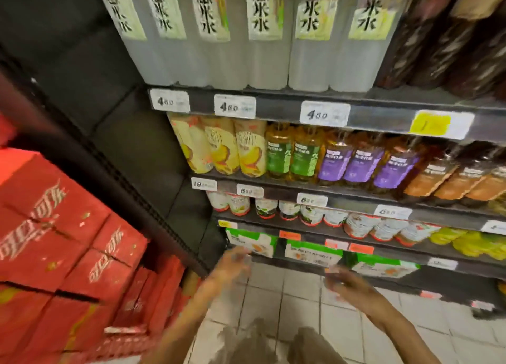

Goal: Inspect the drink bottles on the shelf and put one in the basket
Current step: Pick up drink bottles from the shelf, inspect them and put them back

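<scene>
shelf, drink bottles in rows

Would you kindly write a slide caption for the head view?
Both hands, left hand and right hand, empty and blurred, reach toward stocked drink shelves beside red cartons.

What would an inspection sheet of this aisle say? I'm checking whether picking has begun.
Surface: dark shelves with price tags; pale tiled floor.
Job's things: pale bottles top row; yellow, green, purple and orange bottles below. Basket: nothing seen.
Clutter: red cartons stacked left.
Hands: left hand and right hand blurred, low, fingers loose, holding nothing.
Cables: nothing seen.
Surroundings: green-white boxes on low shelf.
</scene>
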Demonstrator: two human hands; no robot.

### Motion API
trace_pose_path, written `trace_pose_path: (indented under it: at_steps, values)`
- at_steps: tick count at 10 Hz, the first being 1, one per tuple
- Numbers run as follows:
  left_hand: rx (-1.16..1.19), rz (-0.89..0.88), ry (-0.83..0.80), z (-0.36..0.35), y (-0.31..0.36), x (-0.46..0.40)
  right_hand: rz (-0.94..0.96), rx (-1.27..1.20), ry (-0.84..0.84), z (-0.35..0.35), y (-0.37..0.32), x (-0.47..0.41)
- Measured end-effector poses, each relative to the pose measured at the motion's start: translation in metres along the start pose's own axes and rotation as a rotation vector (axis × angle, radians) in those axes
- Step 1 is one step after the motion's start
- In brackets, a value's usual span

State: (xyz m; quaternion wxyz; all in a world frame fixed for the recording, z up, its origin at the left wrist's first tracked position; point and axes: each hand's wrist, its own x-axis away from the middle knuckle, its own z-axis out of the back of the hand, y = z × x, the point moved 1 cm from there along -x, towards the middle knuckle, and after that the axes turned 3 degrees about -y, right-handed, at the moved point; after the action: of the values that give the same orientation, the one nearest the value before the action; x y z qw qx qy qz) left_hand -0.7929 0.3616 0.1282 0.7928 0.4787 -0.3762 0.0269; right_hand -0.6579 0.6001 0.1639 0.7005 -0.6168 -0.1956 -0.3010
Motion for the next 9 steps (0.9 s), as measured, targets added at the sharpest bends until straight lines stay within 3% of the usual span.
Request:
trace_pose_path:
  at_steps: [1,3,4,6,7,8,9]
  values:
    - [0.128,-0.288,0.078,0.044,0.123,-0.008,0.316,0.022,-0.034,-0.001,-0.106,-0.010]
    - [0.162,-0.810,0.725,0.122,0.243,0.042,0.934,0.148,-0.164,-0.027,-0.283,0.000]
    - [0.269,-0.992,0.913,0.150,0.274,0.070,1.127,0.130,-0.201,-0.052,-0.343,0.014]
    - [0.180,-1.324,1.005,0.207,0.340,0.113,1.544,0.157,-0.094,-0.099,-0.454,0.054]
    - [0.181,-1.264,0.966,0.234,0.372,0.119,1.629,0.225,0.093,-0.113,-0.508,0.071]
    - [0.093,-1.177,0.937,0.246,0.397,0.114,1.707,0.461,0.463,-0.121,-0.557,0.078]
    - [0.057,-1.096,0.977,0.247,0.413,0.106,1.607,0.805,0.957,-0.130,-0.601,0.072]
